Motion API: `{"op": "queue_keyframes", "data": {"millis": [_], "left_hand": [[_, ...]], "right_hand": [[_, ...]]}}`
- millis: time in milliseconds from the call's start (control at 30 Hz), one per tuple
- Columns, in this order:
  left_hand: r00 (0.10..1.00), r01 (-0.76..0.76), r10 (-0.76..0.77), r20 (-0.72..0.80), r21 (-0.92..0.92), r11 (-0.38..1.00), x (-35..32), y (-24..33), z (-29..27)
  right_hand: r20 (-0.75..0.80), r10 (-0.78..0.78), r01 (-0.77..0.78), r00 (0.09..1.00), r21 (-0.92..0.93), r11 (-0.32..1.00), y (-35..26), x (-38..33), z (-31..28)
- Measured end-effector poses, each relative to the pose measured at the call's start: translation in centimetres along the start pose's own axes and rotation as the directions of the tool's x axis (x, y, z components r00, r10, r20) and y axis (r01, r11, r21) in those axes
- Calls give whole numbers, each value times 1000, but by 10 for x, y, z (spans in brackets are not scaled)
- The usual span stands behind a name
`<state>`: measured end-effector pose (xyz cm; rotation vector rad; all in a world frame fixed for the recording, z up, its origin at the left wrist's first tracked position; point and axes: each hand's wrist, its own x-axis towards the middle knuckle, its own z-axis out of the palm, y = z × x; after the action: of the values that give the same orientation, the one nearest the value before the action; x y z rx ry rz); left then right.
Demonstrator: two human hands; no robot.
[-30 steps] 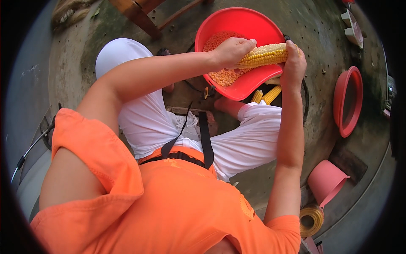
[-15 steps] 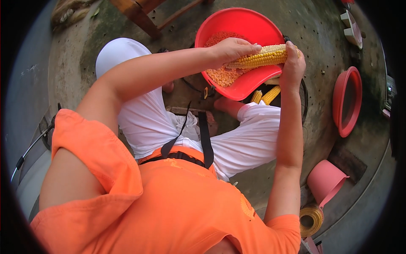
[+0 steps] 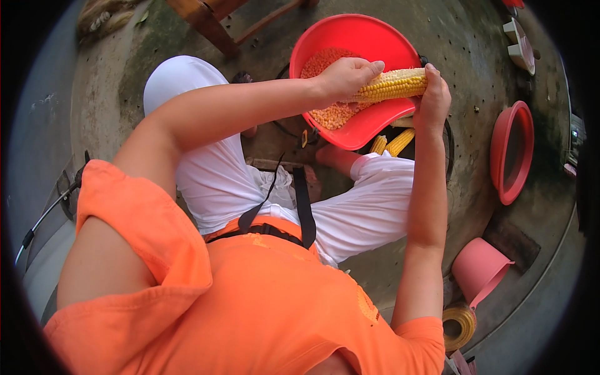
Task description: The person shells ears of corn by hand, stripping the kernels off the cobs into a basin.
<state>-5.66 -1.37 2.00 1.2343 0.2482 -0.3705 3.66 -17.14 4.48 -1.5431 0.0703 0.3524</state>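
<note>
A partly stripped corn cob (image 3: 395, 86) lies level between my two hands, above a red basin (image 3: 356, 34). Pale bare rows show along its upper side, and yellow kernels remain on the side nearer me. My left hand (image 3: 349, 78) is closed round the cob's left end, thumb along the top. At the other end, my right hand (image 3: 432, 97) grips it with bent fingers. Loose orange kernels (image 3: 340, 115) cover part of the basin's bottom. More yellow corn cobs (image 3: 399, 142) lie below the basin, near my right knee.
A wooden stool (image 3: 206, 28) stands at the far left. To the right are a red round tub (image 3: 514, 153) and a pink bucket (image 3: 480, 270), with a roll of yellow tape or hose (image 3: 459, 326) below. White containers (image 3: 520, 47) sit at the far right.
My left thumb has slid slightly back toward the left along the cob's top, with the hand more closed. My right hand keeps its hold, and the basin appears almost unmoved.
</note>
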Motion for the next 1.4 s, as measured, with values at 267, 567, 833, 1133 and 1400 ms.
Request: {"op": "queue_keyframes", "data": {"millis": [267, 567, 833, 1133, 1400], "left_hand": [[925, 209, -70, 374, -346, 914, -1, 1, -18], [998, -17, 19, 63, -40, 999, -2, 3, -4], [951, 172, -69, 302, -329, 929, -5, 6, -12], [998, 64, -66, 22, 99, 993, -2, 5, -8], [847, 308, -58, 528, -399, 864, -1, 2, -23]], "right_hand": [[12, 0, -1, 1000, 64, 998, -7, 4, -9], [-32, -47, 49, 998, 66, 997, 0, 3, -4], [-13, 47, -46, 999, 65, 997, -5, 4, -10], [-16, -19, 19, 1000, 55, 998, -3, -2, 1], [104, 97, -122, 990, 275, 954, 0, 11, -16]]}}
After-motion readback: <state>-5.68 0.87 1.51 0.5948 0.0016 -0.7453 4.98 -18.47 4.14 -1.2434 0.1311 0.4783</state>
